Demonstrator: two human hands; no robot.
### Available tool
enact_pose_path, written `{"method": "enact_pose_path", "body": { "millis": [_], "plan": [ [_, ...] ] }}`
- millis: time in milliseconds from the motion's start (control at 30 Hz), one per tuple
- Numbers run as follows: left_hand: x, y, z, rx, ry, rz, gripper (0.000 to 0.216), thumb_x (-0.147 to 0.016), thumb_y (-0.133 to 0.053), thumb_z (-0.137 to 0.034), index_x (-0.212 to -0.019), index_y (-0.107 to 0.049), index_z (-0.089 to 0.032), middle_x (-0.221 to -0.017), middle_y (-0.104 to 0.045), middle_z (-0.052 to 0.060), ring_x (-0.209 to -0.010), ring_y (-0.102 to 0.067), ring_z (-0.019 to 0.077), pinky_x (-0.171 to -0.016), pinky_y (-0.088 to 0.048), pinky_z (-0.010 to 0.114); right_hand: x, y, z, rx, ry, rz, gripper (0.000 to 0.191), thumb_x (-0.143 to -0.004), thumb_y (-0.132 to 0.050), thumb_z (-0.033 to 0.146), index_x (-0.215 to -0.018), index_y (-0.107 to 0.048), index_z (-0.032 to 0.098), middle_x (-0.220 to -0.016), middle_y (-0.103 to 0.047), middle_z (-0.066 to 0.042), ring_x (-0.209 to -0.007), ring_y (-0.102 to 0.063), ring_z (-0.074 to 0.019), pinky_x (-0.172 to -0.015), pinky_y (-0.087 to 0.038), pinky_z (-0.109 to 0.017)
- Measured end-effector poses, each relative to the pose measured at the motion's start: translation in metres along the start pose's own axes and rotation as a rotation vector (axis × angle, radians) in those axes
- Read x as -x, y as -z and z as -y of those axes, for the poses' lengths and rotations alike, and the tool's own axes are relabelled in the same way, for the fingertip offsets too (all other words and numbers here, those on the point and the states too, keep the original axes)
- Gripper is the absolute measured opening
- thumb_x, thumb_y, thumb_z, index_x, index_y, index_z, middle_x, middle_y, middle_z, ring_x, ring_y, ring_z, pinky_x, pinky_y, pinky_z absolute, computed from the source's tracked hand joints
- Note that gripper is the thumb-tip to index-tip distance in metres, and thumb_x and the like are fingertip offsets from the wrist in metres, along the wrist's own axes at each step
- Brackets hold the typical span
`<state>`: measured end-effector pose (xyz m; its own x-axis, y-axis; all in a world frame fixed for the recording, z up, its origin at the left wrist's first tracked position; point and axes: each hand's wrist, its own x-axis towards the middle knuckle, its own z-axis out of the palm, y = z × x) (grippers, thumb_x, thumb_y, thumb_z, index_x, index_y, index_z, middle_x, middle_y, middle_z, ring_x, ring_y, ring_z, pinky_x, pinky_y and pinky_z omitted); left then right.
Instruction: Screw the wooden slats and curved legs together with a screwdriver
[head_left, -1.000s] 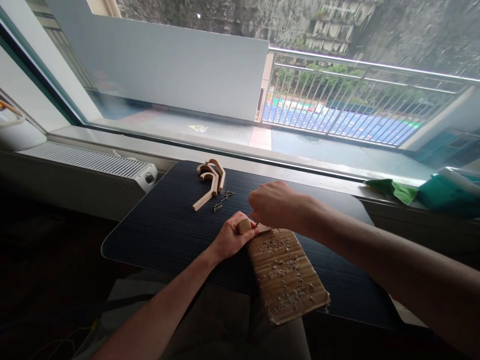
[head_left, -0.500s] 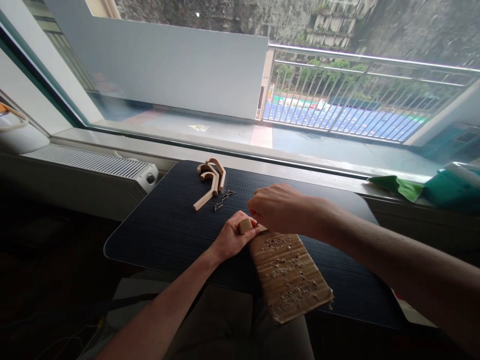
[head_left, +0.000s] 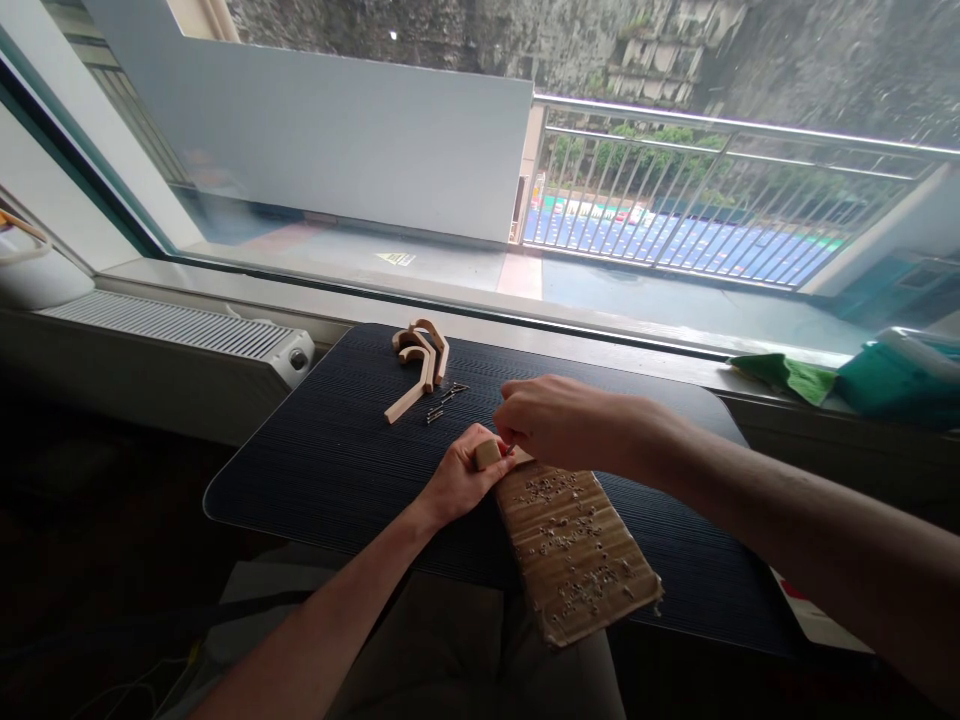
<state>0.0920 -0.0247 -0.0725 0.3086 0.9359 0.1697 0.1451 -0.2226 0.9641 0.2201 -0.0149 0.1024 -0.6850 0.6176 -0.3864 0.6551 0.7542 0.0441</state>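
My left hand is closed around a light wooden piece, whose blunt end sticks out between thumb and fingers. Right above it, my right hand is a fist with its fingertips pointing down at the wood. A thin dark sliver, perhaps metal, shows under those fingertips; its kind is too small to tell. Beneath both hands and toward my lap lies a cardboard slab, pitted with rows of small holes. Farther off on the dark table are several curved wooden hooks and a few small screws beside them.
The black table stands against the window sill. A white radiator is at the left. A green cloth and a teal container sit on the sill at the right. A pale object shows below my right forearm.
The view has shifted very slightly. My right hand has turned a little at the wooden piece, its fingers lower and nearer my left hand. My left hand keeps its hold.
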Motion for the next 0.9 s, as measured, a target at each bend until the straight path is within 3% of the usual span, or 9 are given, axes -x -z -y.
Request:
{"method": "enact_pose_path", "body": {
  "millis": [200,400,700,900],
  "plan": [
    [0.0,-0.002,0.0,-0.014,-0.051,-0.012,0.01,-0.076,-0.065,-0.026,-0.08,-0.063,-0.017,-0.083,-0.056,0.001,-0.077,-0.053,0.0128,-0.072,-0.044,0.025,-0.006,-0.003,-0.004,-0.031,-0.084,0.005,0.023,-0.077,-0.053,0.011,-0.092,-0.069,0.015,-0.087,-0.067,-0.008,-0.075,-0.055,-0.0149,-0.06,-0.035,-0.026],
    [-0.001,-0.002,0.0,-0.019,-0.056,0.006,0.017,-0.076,-0.063,-0.022,-0.093,-0.062,-0.019,-0.088,-0.058,0.002,-0.083,-0.054,0.0146,-0.078,-0.044,0.027,-0.01,-0.001,-0.004,-0.014,-0.078,-0.018,0.022,-0.075,-0.052,0.012,-0.088,-0.069,0.016,-0.084,-0.067,-0.007,-0.07,-0.054,-0.0135,-0.055,-0.031,-0.025],
    [0.0,-0.001,-0.003,-0.028,-0.053,-0.016,0.011,-0.075,-0.064,-0.023,-0.072,-0.055,-0.017,-0.073,-0.05,-0.002,-0.071,-0.05,0.0109,-0.068,-0.042,0.023,-0.014,-0.008,-0.005,-0.048,-0.18,-0.003,0.018,-0.072,-0.054,0.017,-0.079,-0.07,0.016,-0.075,-0.067,-0.007,-0.06,-0.051,-0.012,-0.051,-0.029,-0.026],
    [-0.002,-0.001,0.0,-0.012,-0.024,-0.011,0.012,-0.074,-0.064,-0.023,-0.072,-0.055,-0.016,-0.073,-0.05,-0.002,-0.068,-0.047,0.01,-0.064,-0.04,0.023,-0.011,-0.001,0.002,-0.001,-0.162,0.056,0.017,-0.069,-0.06,0.02,-0.082,-0.071,0.017,-0.072,-0.067,-0.006,-0.061,-0.053,-0.0138,-0.05,-0.03,-0.026]
  ]
}}
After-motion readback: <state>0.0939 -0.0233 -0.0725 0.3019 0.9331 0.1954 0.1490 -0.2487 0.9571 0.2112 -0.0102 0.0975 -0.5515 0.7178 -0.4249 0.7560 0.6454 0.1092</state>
